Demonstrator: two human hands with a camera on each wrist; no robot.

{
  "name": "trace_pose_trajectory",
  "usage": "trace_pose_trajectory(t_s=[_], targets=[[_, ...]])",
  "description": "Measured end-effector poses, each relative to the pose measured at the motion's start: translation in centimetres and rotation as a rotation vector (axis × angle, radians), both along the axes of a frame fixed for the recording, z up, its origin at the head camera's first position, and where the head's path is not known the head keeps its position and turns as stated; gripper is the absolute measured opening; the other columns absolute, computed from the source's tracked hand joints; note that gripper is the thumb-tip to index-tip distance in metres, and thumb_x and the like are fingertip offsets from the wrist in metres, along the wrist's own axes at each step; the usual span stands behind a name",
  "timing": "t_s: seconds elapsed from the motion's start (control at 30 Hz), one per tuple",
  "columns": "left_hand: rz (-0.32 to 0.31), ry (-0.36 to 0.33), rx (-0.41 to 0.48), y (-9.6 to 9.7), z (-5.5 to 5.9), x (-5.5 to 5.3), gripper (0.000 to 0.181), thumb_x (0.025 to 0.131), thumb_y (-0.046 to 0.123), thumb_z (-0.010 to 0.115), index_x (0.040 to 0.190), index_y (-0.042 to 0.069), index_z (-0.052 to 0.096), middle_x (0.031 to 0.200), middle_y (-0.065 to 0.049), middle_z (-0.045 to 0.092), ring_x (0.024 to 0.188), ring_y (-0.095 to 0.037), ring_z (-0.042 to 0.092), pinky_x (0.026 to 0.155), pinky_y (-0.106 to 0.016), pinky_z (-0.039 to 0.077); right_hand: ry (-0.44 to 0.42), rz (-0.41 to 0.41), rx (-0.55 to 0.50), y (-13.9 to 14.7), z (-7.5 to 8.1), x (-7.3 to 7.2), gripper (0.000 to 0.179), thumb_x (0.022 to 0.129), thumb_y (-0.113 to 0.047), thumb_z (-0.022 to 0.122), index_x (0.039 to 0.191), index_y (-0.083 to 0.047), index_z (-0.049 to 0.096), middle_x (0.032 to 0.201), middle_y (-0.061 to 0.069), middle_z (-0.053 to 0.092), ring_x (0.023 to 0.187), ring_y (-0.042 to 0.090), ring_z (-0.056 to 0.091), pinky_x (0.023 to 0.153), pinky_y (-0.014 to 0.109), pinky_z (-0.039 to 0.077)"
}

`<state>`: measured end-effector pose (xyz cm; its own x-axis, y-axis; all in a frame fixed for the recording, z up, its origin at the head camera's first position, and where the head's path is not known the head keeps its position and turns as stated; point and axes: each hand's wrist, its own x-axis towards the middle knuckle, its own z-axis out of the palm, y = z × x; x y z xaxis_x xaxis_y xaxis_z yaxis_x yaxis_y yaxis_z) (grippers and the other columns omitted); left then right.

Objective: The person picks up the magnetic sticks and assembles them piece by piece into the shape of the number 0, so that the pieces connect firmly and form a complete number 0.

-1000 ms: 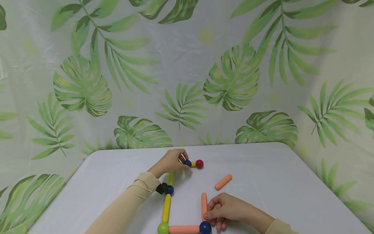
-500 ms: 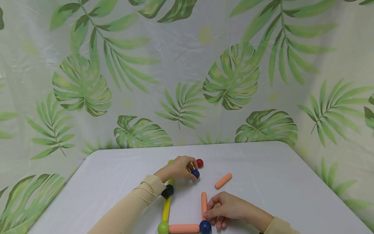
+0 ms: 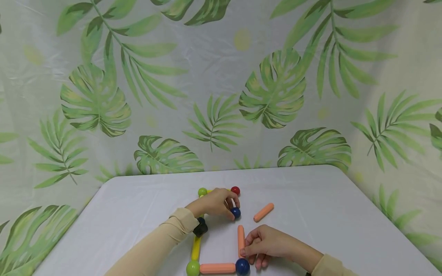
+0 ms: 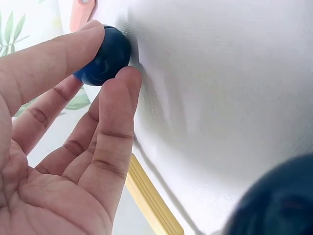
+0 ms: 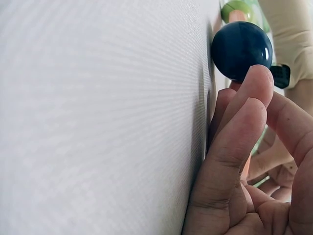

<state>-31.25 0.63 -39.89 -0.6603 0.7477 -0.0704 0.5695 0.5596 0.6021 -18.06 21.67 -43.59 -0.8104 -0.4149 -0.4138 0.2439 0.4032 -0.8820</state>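
My left hand (image 3: 217, 202) pinches a dark blue ball (image 3: 235, 213) between thumb and fingers, close over the white table; the ball also shows in the left wrist view (image 4: 113, 56). My right hand (image 3: 271, 245) pinches an upright-pointing salmon rod (image 3: 240, 235) near its lower end, the thumb lying against it. That rod meets another dark blue ball (image 3: 243, 266), which appears just past the fingertips in the right wrist view (image 5: 239, 51). From this ball a second salmon rod (image 3: 217, 268) runs left to a lime green ball (image 3: 193, 268).
A yellow rod (image 3: 195, 249) leads away from the green ball along the left side, partly behind the left forearm. Farther back are another green ball (image 3: 202, 191) and a red ball (image 3: 235, 190). A loose salmon rod (image 3: 264, 212) lies to the right.
My left hand has moved right and nearer with its blue ball, away from the red ball and toward the far end of the salmon rod. My right hand stays where it was.
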Motion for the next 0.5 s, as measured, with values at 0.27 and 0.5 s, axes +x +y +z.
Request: trace_pose_trajectory(t_s=[0.27,0.5], targets=[[-0.005,-0.031,-0.007,0.28,0.03,0.49,0.027,0.085,0.004,0.090,0.105,0.017,0.077,0.094,-0.002,0.075,0.081,-0.008,0.064,0.069,-0.021,0.052,0.006,0.005,-0.002,0.02,0.20,0.01,0.016,0.100,-0.024,0.077,0.101,-0.008,0.072,0.073,-0.001,0.074,0.054,0.002,0.063,0.052,0.013,0.049],[-0.055,-0.045,-0.032,0.40,0.38,1.01,0.027,0.086,0.005,0.089,0.108,0.017,0.079,0.096,0.000,0.076,0.083,-0.004,0.065,0.075,-0.020,0.054,0.005,0.001,0.005,-0.05,0.34,0.04,0.017,0.100,-0.024,0.077,0.102,-0.008,0.072,0.074,-0.001,0.074,0.053,0.002,0.063,0.052,0.013,0.050]])
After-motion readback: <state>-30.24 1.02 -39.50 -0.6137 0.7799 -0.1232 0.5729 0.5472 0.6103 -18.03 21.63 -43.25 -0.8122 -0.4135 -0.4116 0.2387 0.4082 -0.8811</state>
